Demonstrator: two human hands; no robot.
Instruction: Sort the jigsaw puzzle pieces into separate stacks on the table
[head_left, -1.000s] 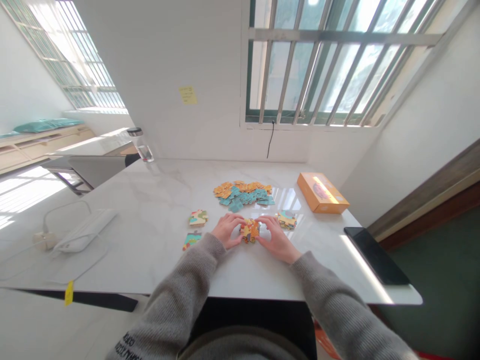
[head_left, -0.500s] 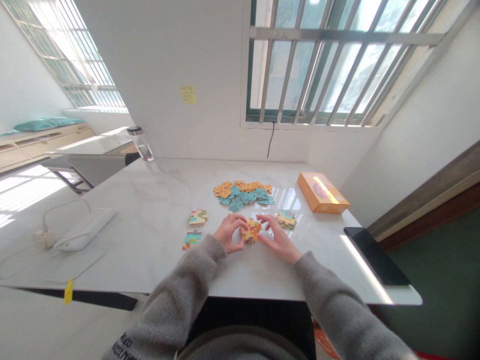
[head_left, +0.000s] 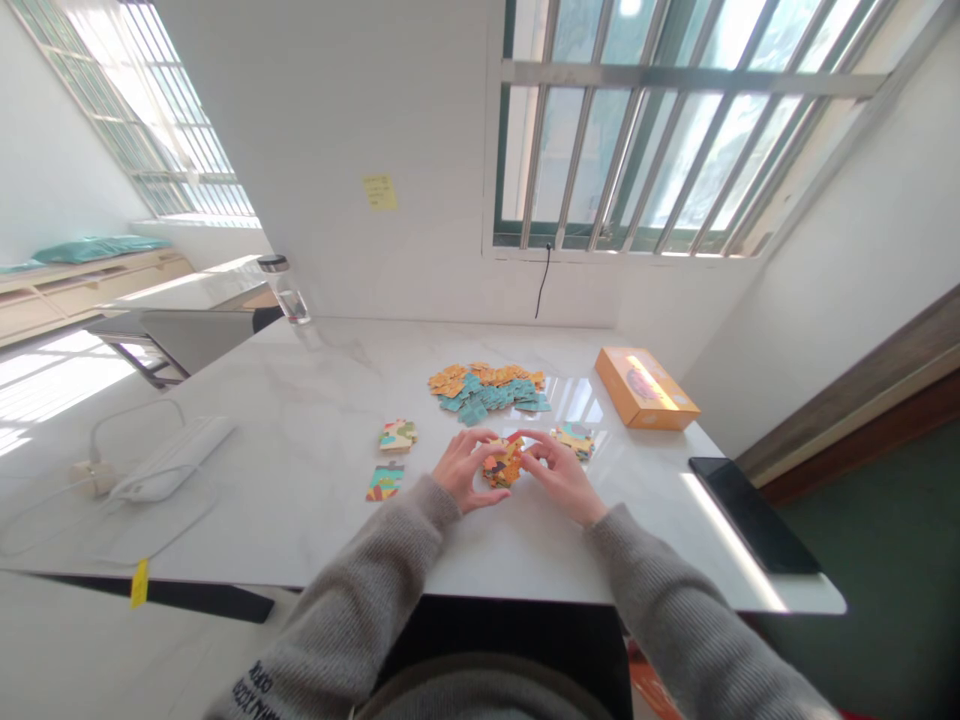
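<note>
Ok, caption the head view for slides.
Left hand and right hand around multicoloured cardboard jigsaw pieces on a white marbled table.

Heap of pieces (head_left: 491, 393): on the table (head_left: 315, 500)
Stack (head_left: 503, 470): before the heap, between left hand (head_left: 463, 470) and right hand (head_left: 561, 480)
Box (head_left: 649, 392): right of the heap
Bottle (head_left: 286, 292): behind the heap, far left
Note (head_left: 380, 193): on the wall (head_left: 427, 120) behind the heap

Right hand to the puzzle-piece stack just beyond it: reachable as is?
Likely yes. The puzzle-piece stack lies close by the right hand, and nothing visible stands between them. That hand is currently at the puzzle pieces between both hands, though.
</note>
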